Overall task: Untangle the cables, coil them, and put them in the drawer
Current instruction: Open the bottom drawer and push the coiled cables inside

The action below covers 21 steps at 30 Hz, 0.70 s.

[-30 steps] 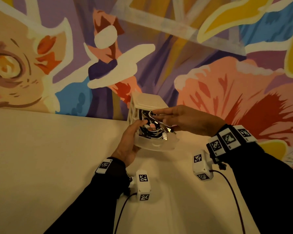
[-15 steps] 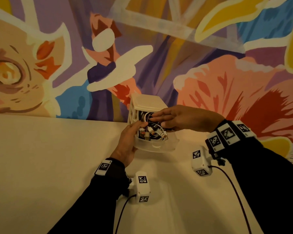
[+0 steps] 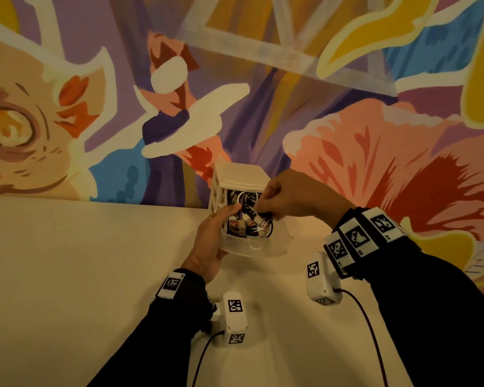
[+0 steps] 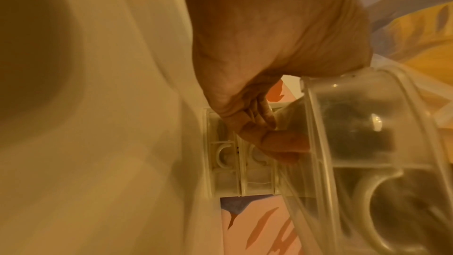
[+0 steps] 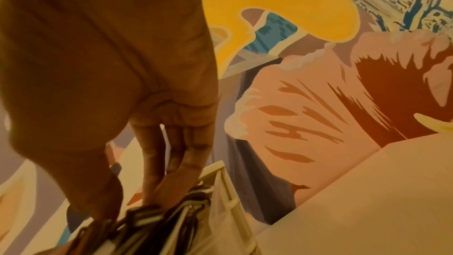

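Observation:
A small white drawer unit stands on the table against the painted wall. Its translucent drawer is pulled out toward me. A bundle of black and white cables with USB plugs lies inside it. My left hand grips the drawer's left side with the thumb over the rim. The left wrist view shows the left hand against the drawer. From the right, my right hand reaches into the drawer, fingers curled down on the cables. In the right wrist view the right hand pinches the cables.
The cream table spreads out to the left and toward me. The mural wall rises right behind the unit. Wrist camera modules with dark leads hang below both forearms.
The cable bundle has dropped from above the drawer down into it. My right hand went from lying flat over it to curling its fingers into the cables. The left hand stays on the drawer.

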Each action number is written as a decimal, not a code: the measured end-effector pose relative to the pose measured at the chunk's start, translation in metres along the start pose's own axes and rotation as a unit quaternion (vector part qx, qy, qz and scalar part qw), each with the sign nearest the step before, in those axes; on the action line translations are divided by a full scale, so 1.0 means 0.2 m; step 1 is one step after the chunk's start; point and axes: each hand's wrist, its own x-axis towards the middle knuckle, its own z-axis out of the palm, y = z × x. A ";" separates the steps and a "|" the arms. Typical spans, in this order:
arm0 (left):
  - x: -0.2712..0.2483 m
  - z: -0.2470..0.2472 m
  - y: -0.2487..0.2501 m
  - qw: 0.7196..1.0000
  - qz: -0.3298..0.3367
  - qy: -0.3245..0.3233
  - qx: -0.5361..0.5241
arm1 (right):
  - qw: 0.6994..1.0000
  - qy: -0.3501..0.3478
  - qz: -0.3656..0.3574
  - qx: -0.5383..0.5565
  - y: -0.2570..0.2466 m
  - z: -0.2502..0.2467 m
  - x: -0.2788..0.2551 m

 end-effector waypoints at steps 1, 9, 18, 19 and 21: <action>0.00 0.00 0.00 1.000 -0.001 -0.003 0.003 | 1.000 -0.019 0.005 -0.007 -0.02 0.01 0.01; -0.02 0.00 0.02 0.999 -0.010 -0.043 0.024 | 0.995 -0.073 -0.041 0.045 -0.05 0.02 0.04; 0.03 -0.01 0.00 0.999 -0.008 0.011 0.033 | 0.979 0.006 0.073 -0.190 0.04 0.00 0.05; 0.03 -0.01 0.01 0.999 -0.009 0.010 0.036 | 0.980 0.002 0.093 -0.176 0.04 0.01 0.05; 0.02 0.00 0.01 0.999 -0.009 0.010 0.041 | 0.990 -0.032 0.112 -0.074 0.07 0.01 0.07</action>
